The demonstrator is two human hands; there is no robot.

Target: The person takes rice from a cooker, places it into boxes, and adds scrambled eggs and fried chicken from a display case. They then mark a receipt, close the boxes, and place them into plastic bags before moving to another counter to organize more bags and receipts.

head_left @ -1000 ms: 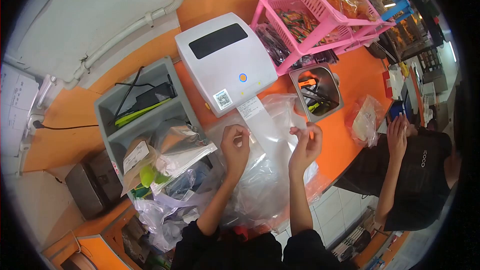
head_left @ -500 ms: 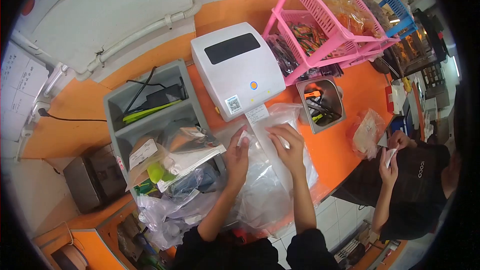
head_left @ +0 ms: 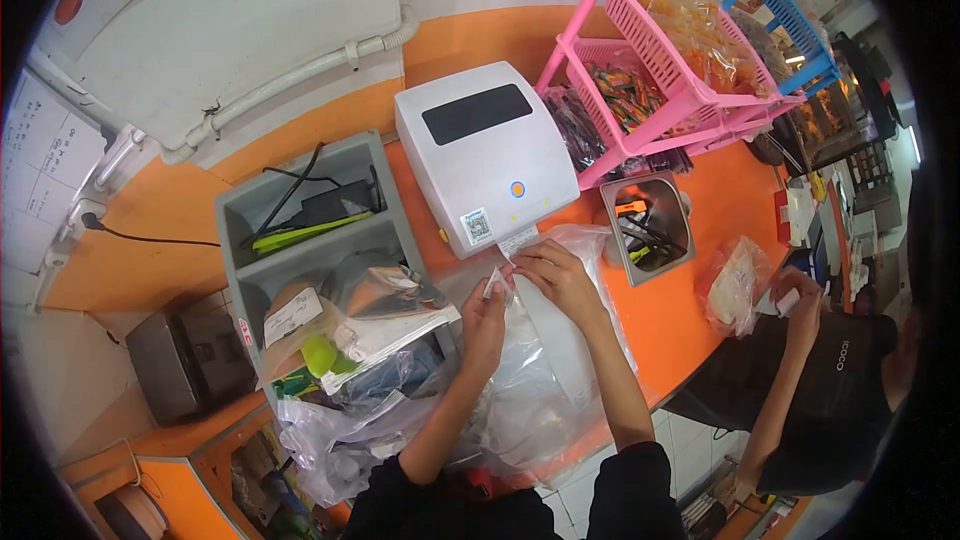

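My left hand (head_left: 484, 328) pinches a small white paper slip (head_left: 493, 282) between thumb and fingers. Close beside it, my right hand (head_left: 562, 287) has its fingertips closed at the printed label (head_left: 518, 239) that comes out of the white label printer (head_left: 490, 165). The fingers partly cover the label's lower end. Beneath both hands lie clear plastic bags (head_left: 530, 400), spread on the orange counter (head_left: 665, 340).
A grey divided bin (head_left: 240, 285) with packets and a black adapter stands left. At right are a metal container (head_left: 606, 202) of small tools, a pink rack (head_left: 640, 130) and a bagged item (head_left: 735, 285). A co-worker (head_left: 800, 380) holds something white.
My right hand has moved up and left to the label below the printer, nearer my left hand. The view has shifted slightly. The co-worker's hands have moved together.
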